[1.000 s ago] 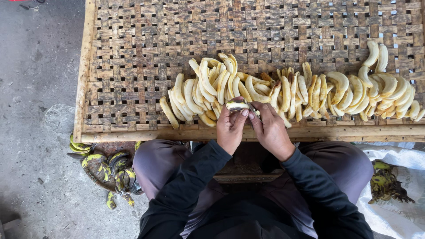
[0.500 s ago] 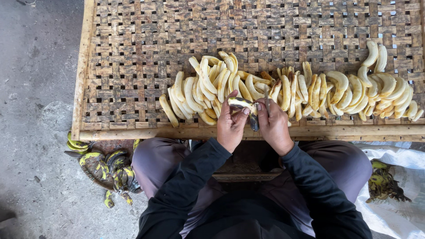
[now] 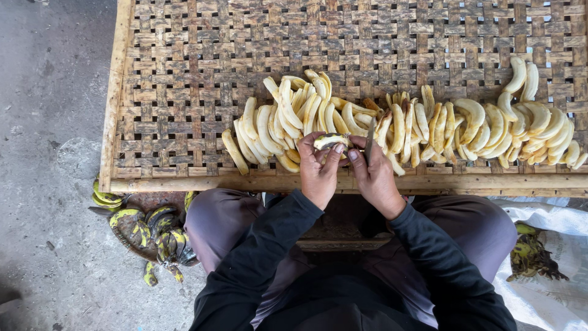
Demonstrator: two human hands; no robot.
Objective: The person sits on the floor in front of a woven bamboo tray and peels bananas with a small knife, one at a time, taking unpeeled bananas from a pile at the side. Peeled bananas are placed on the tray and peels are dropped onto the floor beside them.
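A woven bamboo-strip table (image 3: pixel 184 67) with a pale wooden frame fills the upper frame, a long row of peeled, pale yellow bananas (image 3: pixel 429 125) across its lower edge. Lower left, black-spotted yellow-green banana peels (image 3: pixel 150 230) lie on grey concrete floor (image 3: pixel 49 122). Lower right, a white plastic sack (image 3: pixel 551 294) holds more peels.

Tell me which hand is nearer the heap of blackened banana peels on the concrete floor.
Left. The left hand holds a pale peeled banana over the woven bamboo tray's near edge, on the blackened banana peels' side; the right hand, holding a knife, sits farther away.
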